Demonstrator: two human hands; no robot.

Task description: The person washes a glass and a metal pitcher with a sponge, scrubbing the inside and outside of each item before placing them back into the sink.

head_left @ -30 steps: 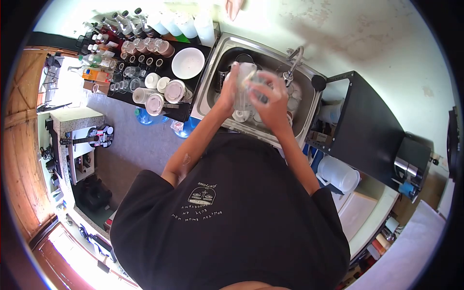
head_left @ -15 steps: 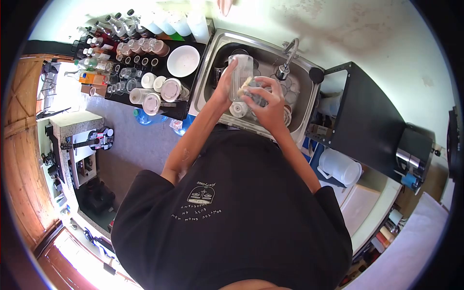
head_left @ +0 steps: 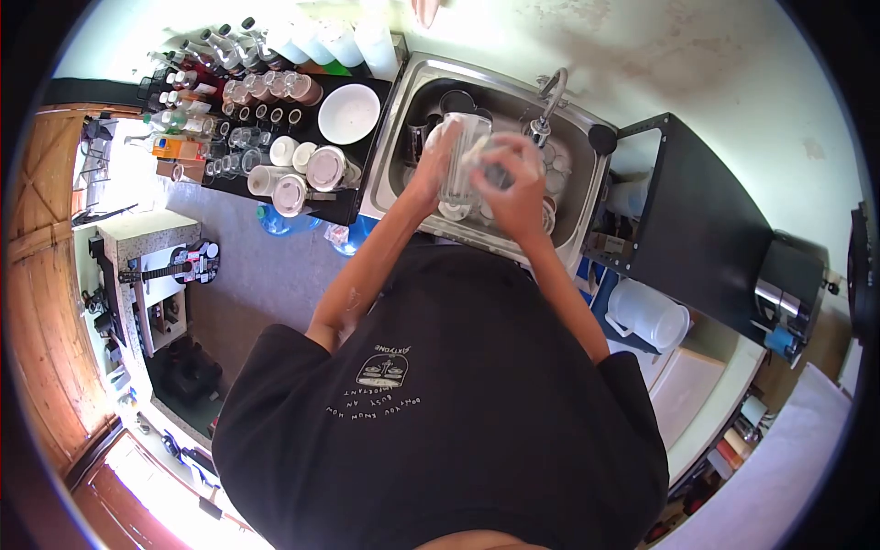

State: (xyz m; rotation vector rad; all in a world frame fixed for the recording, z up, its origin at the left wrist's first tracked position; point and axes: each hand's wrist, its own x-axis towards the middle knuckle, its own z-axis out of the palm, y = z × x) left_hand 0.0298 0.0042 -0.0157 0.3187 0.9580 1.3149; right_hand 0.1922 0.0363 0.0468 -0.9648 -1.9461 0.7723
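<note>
The clear jug is held upright over the middle of the sink, above the crockery lying in the basin. The left hand has its fingers wrapped round the jug's wall; the right hand presses a sponge against its other side, fingers closed on it. For a good scrub I would keep the left grip firm and low, and keep the jug clear of the tap. Against half a second ago, the right hand has risen and the jug sits slightly lower.
</note>
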